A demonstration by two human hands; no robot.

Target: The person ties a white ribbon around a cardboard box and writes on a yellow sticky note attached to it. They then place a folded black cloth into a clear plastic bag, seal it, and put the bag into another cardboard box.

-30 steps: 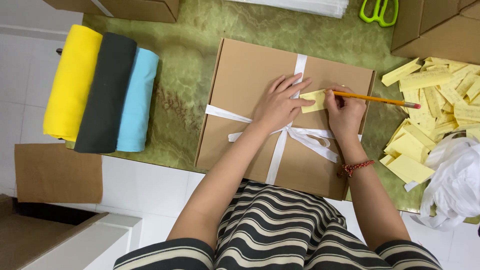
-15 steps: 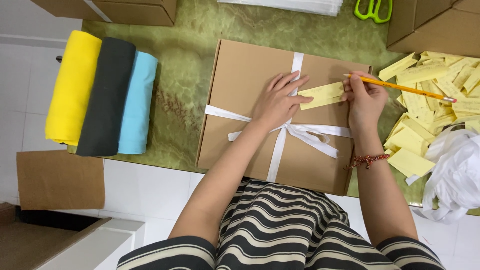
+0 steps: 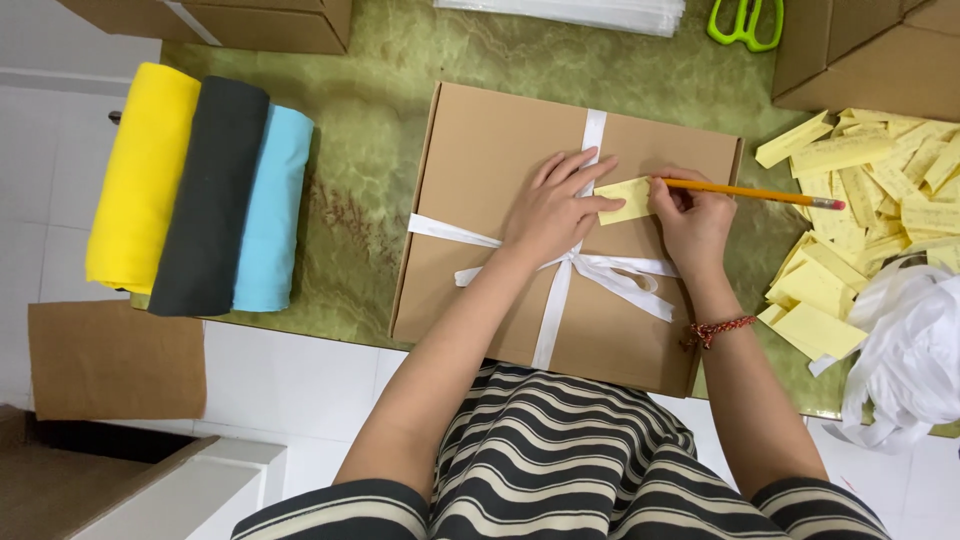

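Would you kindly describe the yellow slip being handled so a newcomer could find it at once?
Start at the brown cardboard box tied with white ribbon, in the middle of the green mat. On its lid, the slip lies between the left hand and the right hand. Unlike the heaped slips to the right, it lies alone on the box.

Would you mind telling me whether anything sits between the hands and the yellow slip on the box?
Nothing visible does: the left hand presses the yellow slip onto the cardboard box, and the right hand, gripping a pencil, touches its other end.

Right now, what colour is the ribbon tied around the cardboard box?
White. The ribbon crosses the brown box and shows best in the head view.
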